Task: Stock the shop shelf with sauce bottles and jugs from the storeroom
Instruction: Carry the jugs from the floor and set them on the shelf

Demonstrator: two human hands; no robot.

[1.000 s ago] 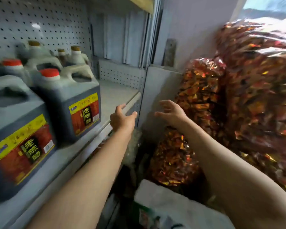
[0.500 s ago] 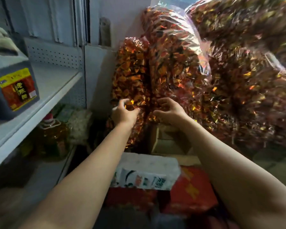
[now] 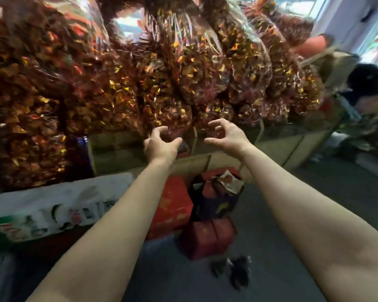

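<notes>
Clear bags of foil-wrapped sweets (image 3: 140,83) are filling the upper half of the frame in a tall, bulging heap, and that heap is posing the biggest risk: if an arm is brushing it while the person is turning, a bag could be sliding down onto the boxes below. Lower left, a white printed carton (image 3: 52,205) is lying flat. At lower centre, red boxes (image 3: 175,205) and a dark bag (image 3: 216,203) are crowding the grey floor (image 3: 314,214), so feet could be catching on them while the view is blurring with motion. A small dark clump (image 3: 238,273) is lying on the floor near the bottom centre, another thing to be tripping over.

Both arms are reaching forward at mid-frame. The left hand (image 3: 159,144) is hovering with fingers curled like a claw and gripping nothing; the right hand (image 3: 227,136) is doing the same, thumb and fingers apart and bent round empty air.

No sauce bottle or jug is showing anywhere now, so the task's goods are lying out of view, and I judge that the person is heading off to fetch more.

Compared with half a second ago, the shelf and its labelled jug at the left edge are no longer showing, the camera is swinging right, and the sweets are now spreading across the whole top of the frame.
</notes>
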